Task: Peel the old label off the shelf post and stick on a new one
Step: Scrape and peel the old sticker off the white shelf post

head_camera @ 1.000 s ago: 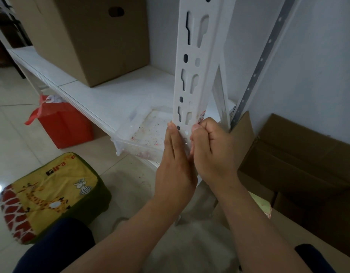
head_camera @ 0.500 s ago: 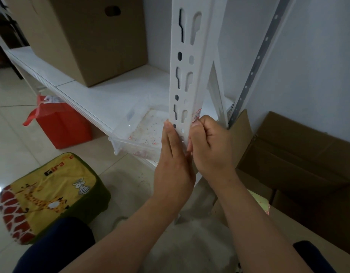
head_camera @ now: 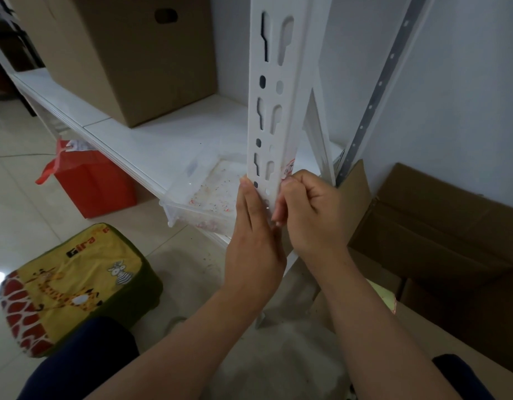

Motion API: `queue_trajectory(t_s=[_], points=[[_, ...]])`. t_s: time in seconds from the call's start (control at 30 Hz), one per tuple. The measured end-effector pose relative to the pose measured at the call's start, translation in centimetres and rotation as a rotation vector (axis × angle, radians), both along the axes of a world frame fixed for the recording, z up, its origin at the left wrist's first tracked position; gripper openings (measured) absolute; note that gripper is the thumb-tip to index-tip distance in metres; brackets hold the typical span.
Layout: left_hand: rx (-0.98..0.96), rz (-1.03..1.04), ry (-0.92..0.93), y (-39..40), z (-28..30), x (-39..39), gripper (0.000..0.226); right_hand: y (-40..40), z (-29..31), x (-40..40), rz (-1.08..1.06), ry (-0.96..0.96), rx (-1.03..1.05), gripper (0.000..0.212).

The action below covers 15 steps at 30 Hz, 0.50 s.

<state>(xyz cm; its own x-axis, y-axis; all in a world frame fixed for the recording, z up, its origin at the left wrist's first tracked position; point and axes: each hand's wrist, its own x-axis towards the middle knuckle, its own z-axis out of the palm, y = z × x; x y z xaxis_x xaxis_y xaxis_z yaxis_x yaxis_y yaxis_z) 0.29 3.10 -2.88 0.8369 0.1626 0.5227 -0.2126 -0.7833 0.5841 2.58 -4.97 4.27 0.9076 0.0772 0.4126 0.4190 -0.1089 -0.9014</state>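
Observation:
A white slotted shelf post (head_camera: pixel 274 82) rises through the middle of the view. On its right face, just above my fingers, shows a small white label with red print (head_camera: pixel 288 168). My left hand (head_camera: pixel 255 238) lies flat with straight fingers against the post's left face. My right hand (head_camera: pixel 313 215) is curled against the post's right edge, fingertips at the label's lower part; the label's lower end is hidden by the fingers.
A clear plastic tray (head_camera: pixel 191 197) with red flecks sits on the white shelf (head_camera: pixel 151 140), a big cardboard box (head_camera: pixel 128 53) behind it. An open cardboard box (head_camera: pixel 440 232) stands at right. On the floor are a red bag (head_camera: pixel 93 186) and a giraffe-print cushion (head_camera: pixel 73 284).
The view has shifted slightly, and both hands stay on the post at the same height. A little more of the label shows above my right fingers.

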Motion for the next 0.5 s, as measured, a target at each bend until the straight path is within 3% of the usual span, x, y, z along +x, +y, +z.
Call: queue_trajectory(t_s=[0.2, 0.5], points=[[-0.042, -0.029, 0.031, 0.3, 0.0, -0.2, 0.087, -0.1, 0.9, -1.0, 0.067, 0.213, 0.237, 0.033], [-0.108, -0.071, 0.015, 0.5, -0.1, -0.1, 0.096, -0.7, 3.1, -1.2, 0.032, 0.308, 0.143, 0.025]])
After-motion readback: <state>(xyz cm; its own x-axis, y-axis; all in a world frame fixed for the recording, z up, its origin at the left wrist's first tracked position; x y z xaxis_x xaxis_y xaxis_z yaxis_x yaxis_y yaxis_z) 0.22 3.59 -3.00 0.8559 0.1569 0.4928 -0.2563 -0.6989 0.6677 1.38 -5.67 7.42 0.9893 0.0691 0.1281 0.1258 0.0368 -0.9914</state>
